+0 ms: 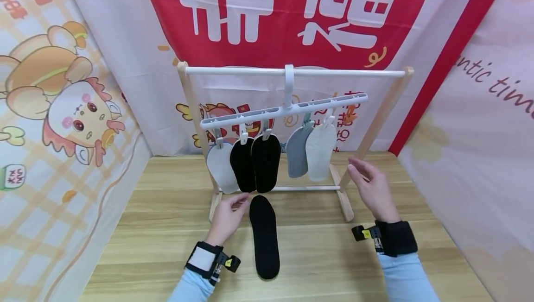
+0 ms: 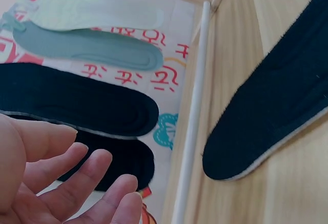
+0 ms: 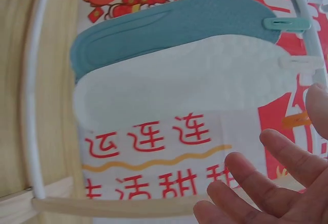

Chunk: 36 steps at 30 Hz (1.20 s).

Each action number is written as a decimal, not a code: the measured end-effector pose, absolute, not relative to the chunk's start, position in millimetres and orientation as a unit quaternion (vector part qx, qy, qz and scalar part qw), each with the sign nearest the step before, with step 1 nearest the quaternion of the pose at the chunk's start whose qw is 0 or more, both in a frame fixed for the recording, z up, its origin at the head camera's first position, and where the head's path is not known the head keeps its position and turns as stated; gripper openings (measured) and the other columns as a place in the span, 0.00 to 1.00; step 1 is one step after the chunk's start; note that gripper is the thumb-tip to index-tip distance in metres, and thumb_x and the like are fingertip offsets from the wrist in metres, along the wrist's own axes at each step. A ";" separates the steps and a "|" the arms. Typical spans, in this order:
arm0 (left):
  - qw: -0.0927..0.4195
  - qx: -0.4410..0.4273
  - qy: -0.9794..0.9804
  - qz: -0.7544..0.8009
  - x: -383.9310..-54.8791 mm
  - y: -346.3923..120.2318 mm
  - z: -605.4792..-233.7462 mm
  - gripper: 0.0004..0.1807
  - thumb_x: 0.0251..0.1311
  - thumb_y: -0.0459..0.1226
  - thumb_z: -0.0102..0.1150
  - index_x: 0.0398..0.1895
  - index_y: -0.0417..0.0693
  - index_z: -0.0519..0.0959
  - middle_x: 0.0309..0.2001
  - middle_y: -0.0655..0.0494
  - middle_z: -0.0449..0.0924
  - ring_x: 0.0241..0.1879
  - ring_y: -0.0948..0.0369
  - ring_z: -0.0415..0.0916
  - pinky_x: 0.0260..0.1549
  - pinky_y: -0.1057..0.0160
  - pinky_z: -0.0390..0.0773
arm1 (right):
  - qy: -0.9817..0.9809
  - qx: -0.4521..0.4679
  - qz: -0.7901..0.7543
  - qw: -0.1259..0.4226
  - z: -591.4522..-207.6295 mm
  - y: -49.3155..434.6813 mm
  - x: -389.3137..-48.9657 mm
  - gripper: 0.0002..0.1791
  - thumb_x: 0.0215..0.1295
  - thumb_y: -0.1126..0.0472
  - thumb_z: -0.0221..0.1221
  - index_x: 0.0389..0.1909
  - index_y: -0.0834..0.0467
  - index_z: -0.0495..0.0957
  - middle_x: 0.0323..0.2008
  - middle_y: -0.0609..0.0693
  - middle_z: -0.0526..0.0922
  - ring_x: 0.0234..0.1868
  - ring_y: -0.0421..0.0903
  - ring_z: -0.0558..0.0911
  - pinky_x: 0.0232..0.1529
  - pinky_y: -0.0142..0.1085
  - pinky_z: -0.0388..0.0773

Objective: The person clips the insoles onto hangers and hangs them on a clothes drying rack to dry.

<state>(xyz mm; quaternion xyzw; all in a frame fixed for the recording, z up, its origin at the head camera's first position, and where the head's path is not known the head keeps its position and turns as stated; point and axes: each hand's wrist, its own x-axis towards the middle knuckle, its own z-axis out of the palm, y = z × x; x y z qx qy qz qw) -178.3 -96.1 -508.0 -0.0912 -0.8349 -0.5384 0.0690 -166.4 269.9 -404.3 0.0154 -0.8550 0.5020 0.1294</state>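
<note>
My left hand (image 1: 227, 218) holds nothing, its fingers loosely bent, just left of a black insole (image 1: 264, 237) lying on the wooden table. In the left wrist view its fingers come close to two hanging black insoles (image 2: 77, 98), not visibly gripping them. Empty too, my right hand (image 1: 373, 191) hovers beside the rack's right post, fingers spread in the right wrist view. Clips on a white hanger (image 1: 288, 109) hold several insoles: a whitish one (image 1: 221, 165) at left, the black pair, then a grey-blue one (image 3: 169, 32) and a white one (image 3: 179, 83) at right.
The hanger hooks over the white top rail (image 1: 242, 71) of a rack with wooden posts (image 1: 381, 112). A lower white bar (image 1: 306, 188) joins its feet near the tabletop (image 1: 167, 232). Behind stands a red and white printed cloth (image 1: 288, 5), with printed cloths at both sides.
</note>
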 end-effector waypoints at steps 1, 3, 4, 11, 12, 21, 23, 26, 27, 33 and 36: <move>0.068 -0.090 -0.836 -0.537 -177.8 -98.0 -510.1 0.13 0.67 0.32 0.60 0.52 0.37 0.82 0.46 0.47 0.85 0.43 0.55 0.82 0.44 0.58 0.82 | -0.857 0.011 0.500 0.127 -407.8 271.2 -165.6 0.30 0.75 0.47 0.52 0.67 0.64 0.69 0.63 0.63 0.73 0.65 0.58 0.71 0.63 0.54 0.68; 0.061 -0.083 -0.835 -0.540 -177.1 -101.5 -513.7 0.13 0.67 0.33 0.60 0.52 0.38 0.82 0.47 0.47 0.85 0.44 0.54 0.82 0.44 0.58 0.82 | -0.858 0.000 0.499 0.122 -414.5 273.5 -164.0 0.31 0.75 0.45 0.52 0.68 0.64 0.69 0.63 0.62 0.74 0.65 0.57 0.71 0.62 0.54 0.69; 0.058 -0.079 -0.835 -0.541 -176.6 -103.1 -515.0 0.13 0.67 0.33 0.60 0.52 0.38 0.82 0.47 0.46 0.85 0.44 0.54 0.82 0.45 0.58 0.81 | -0.858 -0.005 0.500 0.120 -417.7 274.6 -163.2 0.31 0.75 0.45 0.52 0.68 0.63 0.69 0.63 0.62 0.74 0.65 0.57 0.71 0.62 0.54 0.69; 0.039 -0.054 -0.826 -0.560 -172.3 -113.1 -525.8 0.14 0.67 0.31 0.59 0.54 0.35 0.81 0.51 0.42 0.83 0.47 0.51 0.82 0.48 0.55 0.80 | -0.858 -0.025 0.501 0.111 -439.0 280.1 -156.3 0.32 0.74 0.42 0.50 0.67 0.62 0.70 0.62 0.63 0.75 0.63 0.58 0.72 0.61 0.56 0.69; 0.036 -0.049 -0.826 -0.561 -171.6 -114.2 -527.5 0.14 0.67 0.31 0.59 0.54 0.35 0.81 0.51 0.42 0.83 0.47 0.51 0.82 0.47 0.55 0.81 | -0.857 -0.028 0.502 0.108 -441.7 280.7 -155.3 0.33 0.74 0.42 0.50 0.68 0.62 0.70 0.62 0.63 0.75 0.63 0.58 0.72 0.60 0.56 0.69; 0.018 -0.028 -0.835 -0.549 -170.2 -115.9 -538.5 0.15 0.67 0.33 0.60 0.55 0.38 0.81 0.52 0.45 0.82 0.46 0.52 0.82 0.45 0.56 0.82 | -0.858 -0.048 0.502 0.093 -457.8 284.9 -148.0 0.33 0.75 0.42 0.49 0.68 0.62 0.70 0.62 0.63 0.75 0.62 0.57 0.72 0.60 0.53 0.69; 0.014 -0.027 -0.838 -0.545 -171.1 -114.6 -539.8 0.16 0.67 0.33 0.60 0.55 0.37 0.81 0.52 0.44 0.82 0.47 0.51 0.82 0.45 0.55 0.82 | -0.859 -0.050 0.501 0.094 -462.8 286.5 -145.9 0.32 0.75 0.43 0.50 0.67 0.63 0.71 0.62 0.63 0.75 0.62 0.57 0.73 0.60 0.51 0.69; 0.003 -0.023 -0.838 -0.545 -174.0 -111.3 -542.3 0.17 0.67 0.33 0.60 0.56 0.35 0.80 0.52 0.43 0.82 0.47 0.50 0.82 0.45 0.55 0.82 | -0.864 -0.053 0.490 0.100 -471.6 289.0 -141.9 0.30 0.75 0.44 0.50 0.65 0.63 0.72 0.60 0.62 0.77 0.60 0.56 0.74 0.58 0.39 0.71; 0.002 -0.025 -0.838 -0.545 -175.3 -110.1 -543.7 0.17 0.67 0.33 0.60 0.56 0.35 0.80 0.52 0.42 0.81 0.47 0.50 0.82 0.45 0.55 0.82 | -0.866 -0.055 0.487 0.100 -474.7 290.0 -140.6 0.30 0.75 0.44 0.50 0.65 0.63 0.73 0.60 0.62 0.77 0.60 0.56 0.75 0.56 0.34 0.71; -0.008 -0.031 -0.844 -0.536 -183.9 -103.0 -551.4 0.19 0.65 0.33 0.62 0.57 0.32 0.79 0.50 0.40 0.81 0.45 0.49 0.82 0.44 0.54 0.82 | -0.874 -0.074 0.472 0.088 -491.9 293.0 -132.7 0.31 0.75 0.43 0.51 0.64 0.64 0.73 0.59 0.63 0.78 0.59 0.56 0.76 0.49 0.22 0.68; -0.015 -0.043 -0.847 -0.529 -188.8 -98.7 -555.8 0.22 0.64 0.34 0.63 0.57 0.30 0.77 0.50 0.38 0.81 0.44 0.49 0.82 0.43 0.53 0.82 | -0.874 -0.085 0.472 0.077 -498.2 292.7 -129.3 0.32 0.74 0.42 0.51 0.64 0.64 0.73 0.59 0.63 0.78 0.59 0.55 0.76 0.49 0.22 0.69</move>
